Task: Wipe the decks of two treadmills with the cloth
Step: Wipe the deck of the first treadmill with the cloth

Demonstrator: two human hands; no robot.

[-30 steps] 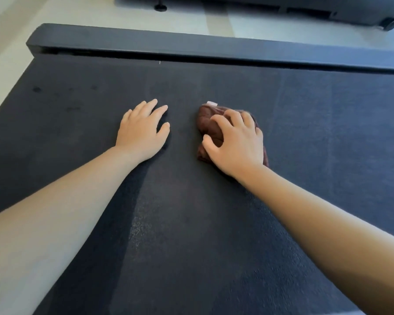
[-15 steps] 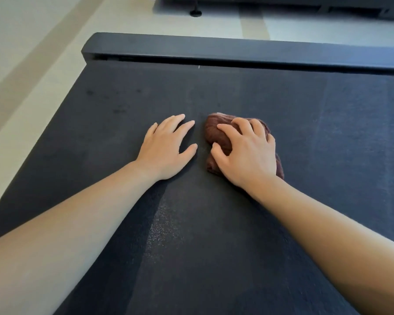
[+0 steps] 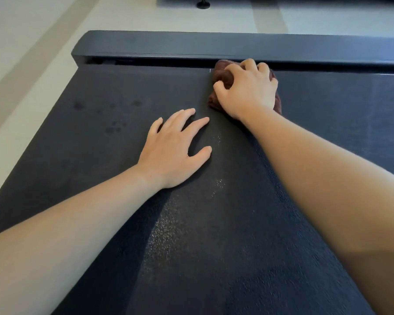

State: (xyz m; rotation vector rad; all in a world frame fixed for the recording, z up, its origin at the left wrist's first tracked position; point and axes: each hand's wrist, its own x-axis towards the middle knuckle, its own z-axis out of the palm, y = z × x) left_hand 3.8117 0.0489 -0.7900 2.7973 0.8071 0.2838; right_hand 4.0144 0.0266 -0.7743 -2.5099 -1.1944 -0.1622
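Right hand (image 3: 248, 92), fingers curled and clamped on brown cloth (image 3: 222, 75), is now at 12 o'clock end of deck (image 3: 96, 160), against end bar (image 3: 191, 45). Half a second ago it was beside left hand (image 3: 173, 155). Left hand lies flat, fingers spread, at 7 o'clock from cloth.

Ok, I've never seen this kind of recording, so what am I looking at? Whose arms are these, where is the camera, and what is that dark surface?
No robot here: a person works with two bare hands. The camera sits on their head, looking forward and down, so both forearms reach in from below. The dark textured surface is a treadmill deck, ending at a black end bar. The left hand rests flat and open on it. The right hand holds a bunched dark brown cloth in its grip, pressed on the deck at the bar. A few darker spots mark the deck's left side. Beyond the bar lies pale floor.
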